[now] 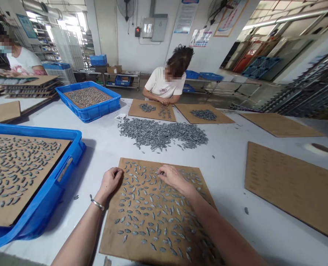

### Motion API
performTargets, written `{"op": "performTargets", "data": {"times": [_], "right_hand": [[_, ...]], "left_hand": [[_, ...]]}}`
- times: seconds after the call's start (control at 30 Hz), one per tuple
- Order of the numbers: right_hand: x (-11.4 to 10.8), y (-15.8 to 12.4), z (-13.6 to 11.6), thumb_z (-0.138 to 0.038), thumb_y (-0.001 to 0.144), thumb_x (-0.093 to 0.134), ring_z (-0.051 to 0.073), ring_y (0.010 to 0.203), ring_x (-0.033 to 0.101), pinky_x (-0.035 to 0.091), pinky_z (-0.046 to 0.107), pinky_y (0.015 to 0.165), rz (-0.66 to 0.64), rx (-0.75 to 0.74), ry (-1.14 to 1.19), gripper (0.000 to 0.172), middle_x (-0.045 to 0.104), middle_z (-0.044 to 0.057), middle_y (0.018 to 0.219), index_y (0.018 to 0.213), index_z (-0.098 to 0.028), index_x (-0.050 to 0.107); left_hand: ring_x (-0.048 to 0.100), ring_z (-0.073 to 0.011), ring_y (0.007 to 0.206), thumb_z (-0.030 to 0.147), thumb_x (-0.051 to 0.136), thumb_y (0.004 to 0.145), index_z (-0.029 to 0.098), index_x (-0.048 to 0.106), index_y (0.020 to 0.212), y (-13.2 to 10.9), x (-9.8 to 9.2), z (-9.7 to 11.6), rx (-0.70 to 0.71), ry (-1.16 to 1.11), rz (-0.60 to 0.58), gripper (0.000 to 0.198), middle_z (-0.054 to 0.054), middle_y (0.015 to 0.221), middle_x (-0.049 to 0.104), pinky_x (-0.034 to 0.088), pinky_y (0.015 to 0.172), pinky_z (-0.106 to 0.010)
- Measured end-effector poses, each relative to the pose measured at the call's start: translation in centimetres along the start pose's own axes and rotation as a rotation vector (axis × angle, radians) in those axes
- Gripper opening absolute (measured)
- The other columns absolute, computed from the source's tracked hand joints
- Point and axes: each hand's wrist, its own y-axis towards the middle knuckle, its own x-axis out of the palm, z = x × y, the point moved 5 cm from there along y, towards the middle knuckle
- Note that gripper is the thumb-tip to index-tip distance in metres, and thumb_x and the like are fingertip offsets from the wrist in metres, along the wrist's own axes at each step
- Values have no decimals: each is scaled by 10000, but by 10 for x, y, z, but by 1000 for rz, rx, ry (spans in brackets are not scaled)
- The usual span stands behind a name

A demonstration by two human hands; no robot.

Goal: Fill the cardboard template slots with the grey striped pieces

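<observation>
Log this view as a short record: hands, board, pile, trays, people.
left hand: curled at brown board, left edge; contents hidden
right hand: at a gray piece, board's far part; hold unclear
board: dotted with gray spindle-shaped pieces
pile: gray pieces beyond the board
blue trays: two, left side, each holding a piece-covered board
people: one across, another far left

White table: boards, trays, grey pieces

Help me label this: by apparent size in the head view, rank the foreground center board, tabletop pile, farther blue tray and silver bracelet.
1. Foreground center board
2. Tabletop pile and farther blue tray: too alike to rank
3. Silver bracelet
</observation>
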Motion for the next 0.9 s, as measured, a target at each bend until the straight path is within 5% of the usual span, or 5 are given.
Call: {"op": "performTargets", "data": {"times": [0.23,0.5,0.73,0.9], "right_hand": [[3,4,0,-170,884,616,224,972,689,498,300,814,-13,-11,22,173,763,90,1049,932,-201,780],[-49,-1,24,-198,868,604,211,907,712,493,280,815,183,120,48,194,793,62,993,930,-214,787],[-1,-18,10,-378,925,646,215,706,674,433,274,647,-5,184,-38,253,730,75,724,755,-217,742],[1,-14,2,-306,911,614,198,597,607,369,281,570,-22,234,-61,248,669,72,642,699,-218,709]], "left_hand": [[698,-243,822,417,482,907,185,740,879,1,1,-3,-12,12,-5,348,-93,896,780,509,766,-343],[702,-251,822,456,500,905,190,734,874,2,1,-5,-7,8,-1,355,-93,897,786,518,781,-353],[708,-264,864,477,494,901,195,745,900,4,0,-5,-13,22,-5,378,-96,927,794,523,796,-356],[705,-254,834,453,497,891,195,738,872,4,0,-3,-4,20,8,353,-91,902,786,524,778,-347]]}}
